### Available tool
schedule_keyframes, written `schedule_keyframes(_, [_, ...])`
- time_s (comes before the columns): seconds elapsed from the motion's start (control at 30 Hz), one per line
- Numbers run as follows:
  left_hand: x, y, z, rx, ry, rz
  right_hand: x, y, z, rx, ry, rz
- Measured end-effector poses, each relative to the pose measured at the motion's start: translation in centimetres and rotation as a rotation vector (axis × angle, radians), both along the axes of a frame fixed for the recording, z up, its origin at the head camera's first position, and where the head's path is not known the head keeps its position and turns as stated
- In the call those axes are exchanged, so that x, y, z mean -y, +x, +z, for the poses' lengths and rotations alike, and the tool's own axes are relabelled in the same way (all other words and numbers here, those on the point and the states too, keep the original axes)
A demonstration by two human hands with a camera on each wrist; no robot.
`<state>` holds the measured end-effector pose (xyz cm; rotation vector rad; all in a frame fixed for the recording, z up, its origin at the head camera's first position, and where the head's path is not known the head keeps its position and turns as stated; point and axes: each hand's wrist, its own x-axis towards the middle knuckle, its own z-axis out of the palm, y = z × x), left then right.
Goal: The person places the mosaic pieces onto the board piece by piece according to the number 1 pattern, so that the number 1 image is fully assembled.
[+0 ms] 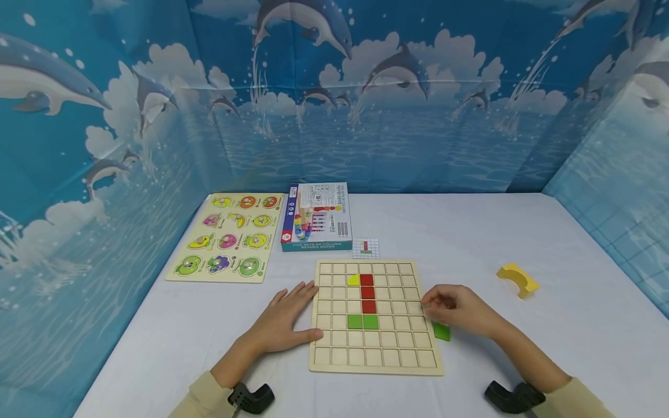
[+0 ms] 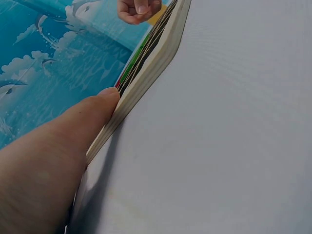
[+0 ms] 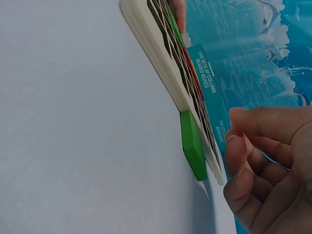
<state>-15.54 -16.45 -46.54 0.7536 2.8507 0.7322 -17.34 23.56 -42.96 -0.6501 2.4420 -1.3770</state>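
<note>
Two hands worked at a wooden grid board [image 1: 374, 354] on the white table [image 1: 470, 232]. The left hand [image 1: 284, 322] lay flat with straight, relaxed fingers, its thumb tip [image 2: 108, 97] pressed against the board's left edge, holding nothing. The right hand [image 1: 457, 309] hovered over the board's right edge with its fingers [image 3: 243, 161] curled inward; whether they pinched anything could not be told. A loose green tile [image 1: 441, 331] lay on the table just beside the board's right edge, under that hand. On the board, three red tiles [image 1: 368, 293] stood in a column, a yellow piece [image 1: 353, 280] sat left of the top one, and two green tiles [image 1: 363, 321] lay below. A small pattern card [image 1: 366, 248] lay just beyond the board. Farther back were a blue toy box [image 1: 316, 224] and a fruit puzzle board [image 1: 227, 236]; a yellow arch block [image 1: 517, 280] sat well apart to the right.
</note>
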Motion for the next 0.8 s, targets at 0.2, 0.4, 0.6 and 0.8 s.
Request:
schedule_keyframes(0.2, [0.0,0.0,-0.1,-0.009,-0.002,-0.007,-1.0,0.4,-0.2,-0.008,0.046,-0.020])
schedule_keyframes(0.4, [0.0,-0.1,0.0,0.000,-0.012,0.001,-1.7,0.4,-0.7,-0.029,0.122,-0.005])
schedule_keyframes(0.6, [0.0,0.0,0.0,-0.006,-0.016,0.002,-2.2,0.4,-0.8,-0.020,0.132,0.053])
schedule_keyframes(0.8, [0.0,0.0,-0.1,-0.008,-0.011,0.003,-2.3,0.5,-0.8,-0.006,0.124,0.084])
